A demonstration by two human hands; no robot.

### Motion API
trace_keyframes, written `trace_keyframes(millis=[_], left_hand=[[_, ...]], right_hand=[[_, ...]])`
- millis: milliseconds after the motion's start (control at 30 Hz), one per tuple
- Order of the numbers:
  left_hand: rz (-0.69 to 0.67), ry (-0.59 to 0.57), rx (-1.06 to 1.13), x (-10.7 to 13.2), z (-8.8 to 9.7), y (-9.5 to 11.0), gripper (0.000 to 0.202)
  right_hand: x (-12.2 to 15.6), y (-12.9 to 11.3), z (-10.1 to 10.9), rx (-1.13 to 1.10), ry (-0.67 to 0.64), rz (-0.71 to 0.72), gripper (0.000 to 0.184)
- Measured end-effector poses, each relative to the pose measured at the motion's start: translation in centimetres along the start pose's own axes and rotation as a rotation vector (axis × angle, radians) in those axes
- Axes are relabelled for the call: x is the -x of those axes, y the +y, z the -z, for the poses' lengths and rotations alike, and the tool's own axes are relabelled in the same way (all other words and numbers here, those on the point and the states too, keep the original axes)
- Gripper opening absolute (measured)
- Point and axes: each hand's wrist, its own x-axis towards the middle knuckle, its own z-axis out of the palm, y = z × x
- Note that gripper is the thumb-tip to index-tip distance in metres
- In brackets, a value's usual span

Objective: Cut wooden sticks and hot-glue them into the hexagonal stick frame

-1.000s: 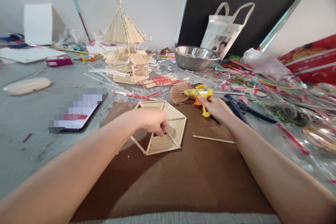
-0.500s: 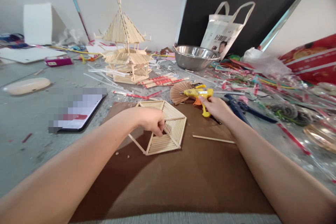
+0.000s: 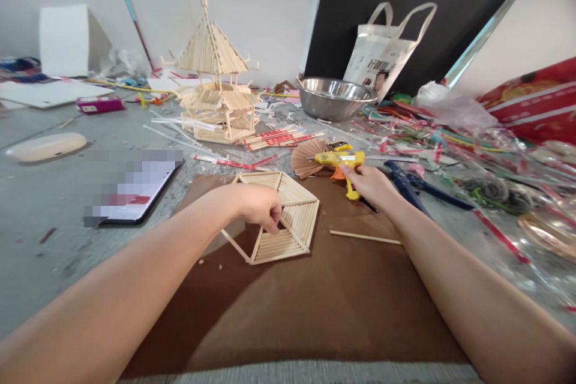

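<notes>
A six-sided panel of thin wooden sticks (image 3: pixel 299 222) lies on a brown mat (image 3: pixel 292 312); its left section shows bare mat inside the frame. My left hand (image 3: pixel 263 207) is closed over the panel's middle, fingertips pinched down at the inner end of the near section. Whether a small stick piece is between them is hidden. My right hand (image 3: pixel 371 183) touches a yellow glue gun (image 3: pixel 344 159), fingers around the handle area, its nozzle pointing left over a folded paper fan (image 3: pixel 308 159). A single loose stick (image 3: pixel 364 237) rests on the mat below the right hand.
Behind the mat stands a stick-built pagoda model (image 3: pixel 218 84), with red-and-white packed sticks (image 3: pixel 279 139) beside it. A phone (image 3: pixel 139 192) lies left. A steel bowl (image 3: pixel 335 99), dark blue-handled pliers (image 3: pixel 407 186) and scattered plastic scraps (image 3: pixel 495 144) spread at the back and right.
Almost nothing differs. Both hands, the stick panel and the glue gun keep their places, apart from a very slight shift of the whole view.
</notes>
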Motion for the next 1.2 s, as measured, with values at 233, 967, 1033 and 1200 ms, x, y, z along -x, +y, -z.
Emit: trace_keyframes(millis=[233, 967, 1033, 1200], left_hand=[[0.003, 0.017, -0.008, 0.1, -0.1, 0.1, 0.027], [0.044, -0.199, 0.262, -0.1, -0.4, -1.2, 0.019], [0.065, -0.218, 0.27, 0.0, -0.4, -0.9, 0.018], [0.086, -0.219, 0.276, 0.2, -0.3, -0.4, 0.015]], right_hand=[[0.0, 0.0, 0.0, 0.001, -0.003, -0.006, 0.056], [-0.1, 0.1, -0.1, -0.006, -0.002, -0.015, 0.057], [-0.1, 0.1, -0.1, -0.007, -0.002, -0.02, 0.057], [-0.1, 0.1, -0.2, -0.008, -0.008, -0.026, 0.058]])
